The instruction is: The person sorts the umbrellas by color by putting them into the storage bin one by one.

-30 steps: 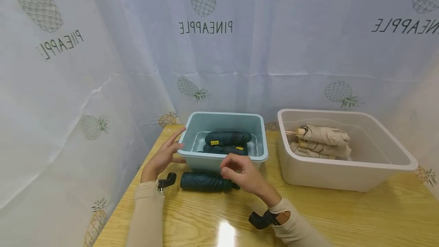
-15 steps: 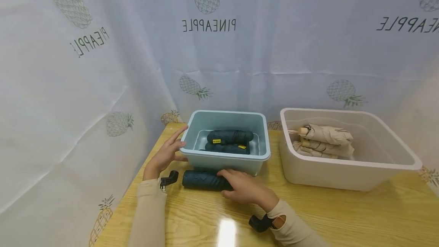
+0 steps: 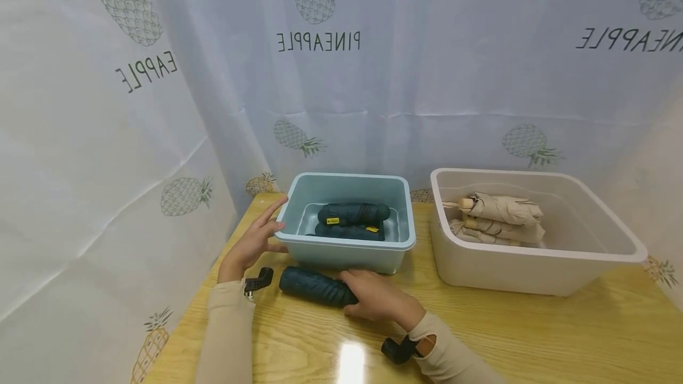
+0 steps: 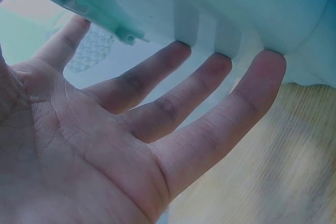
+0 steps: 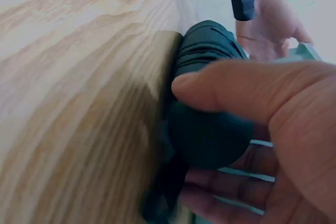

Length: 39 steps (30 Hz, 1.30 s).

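Observation:
A dark folded umbrella (image 3: 313, 287) lies on the table in front of the light blue bin (image 3: 347, 246), slightly askew to it. My right hand (image 3: 381, 298) grips its right end; in the right wrist view the thumb (image 5: 210, 85) is over the near end of the umbrella (image 5: 210, 135) and the fingers curl round the other side. A black strap (image 5: 163, 190) hangs from that end. My left hand (image 3: 253, 245) touches the left side of the bin, and the left wrist view has its fairly straight fingertips (image 4: 268, 66) against the wall. Two similar dark umbrellas (image 3: 354, 213) lie inside the bin.
To the right stands a larger off-white bin (image 3: 533, 268) holding several beige cloth bundles (image 3: 507, 209), some with wooden ends. Both bins rest on a wooden table (image 3: 299, 348). A curtain printed with pineapples (image 3: 373, 88) hangs behind and at the left.
My right hand has come down from above the umbrella and taken hold of its right end. That end has swung slightly toward me, away from the bin. The left hand stays at the bin.

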Each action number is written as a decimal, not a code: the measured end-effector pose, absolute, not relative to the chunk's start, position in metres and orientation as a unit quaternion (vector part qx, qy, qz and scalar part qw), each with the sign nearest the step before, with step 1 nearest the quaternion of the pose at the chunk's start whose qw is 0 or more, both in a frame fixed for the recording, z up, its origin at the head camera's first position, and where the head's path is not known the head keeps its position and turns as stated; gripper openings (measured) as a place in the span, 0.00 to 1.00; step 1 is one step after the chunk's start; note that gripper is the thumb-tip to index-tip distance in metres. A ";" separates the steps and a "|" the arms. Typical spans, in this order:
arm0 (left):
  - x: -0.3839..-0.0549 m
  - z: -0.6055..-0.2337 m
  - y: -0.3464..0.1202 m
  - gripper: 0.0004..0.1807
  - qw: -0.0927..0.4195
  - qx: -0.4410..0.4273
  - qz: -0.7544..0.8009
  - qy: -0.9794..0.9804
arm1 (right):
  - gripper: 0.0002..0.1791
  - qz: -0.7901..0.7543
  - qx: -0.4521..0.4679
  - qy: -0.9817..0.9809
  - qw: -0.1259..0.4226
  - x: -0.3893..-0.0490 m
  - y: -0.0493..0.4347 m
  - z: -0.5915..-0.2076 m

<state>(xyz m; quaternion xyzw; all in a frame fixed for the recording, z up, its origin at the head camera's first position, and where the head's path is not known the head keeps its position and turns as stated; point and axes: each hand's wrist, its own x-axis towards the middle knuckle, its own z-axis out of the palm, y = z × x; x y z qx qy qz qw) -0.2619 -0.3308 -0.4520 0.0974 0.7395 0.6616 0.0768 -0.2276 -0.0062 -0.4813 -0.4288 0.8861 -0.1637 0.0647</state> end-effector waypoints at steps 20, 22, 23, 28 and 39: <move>-0.261 -0.452 -0.329 0.37 0.071 0.093 0.660 0.742 | 0.18 -0.386 -0.369 0.845 0.037 -0.221 0.007 -0.433; -0.261 -0.452 -0.329 0.37 0.071 0.095 0.658 0.743 | 0.17 -0.365 -0.363 0.857 0.019 -0.218 0.008 -0.429; -0.261 -0.452 -0.329 0.37 0.071 0.094 0.658 0.743 | 0.17 -0.356 -0.361 0.862 0.012 -0.217 0.009 -0.427; -0.261 -0.453 -0.330 0.37 0.073 0.096 0.657 0.744 | 0.19 -0.357 -0.345 0.868 0.011 -0.212 0.011 -0.421; -0.261 -0.452 -0.329 0.37 0.072 0.095 0.655 0.746 | 0.17 -0.490 -0.288 0.815 0.113 -0.210 0.015 -0.415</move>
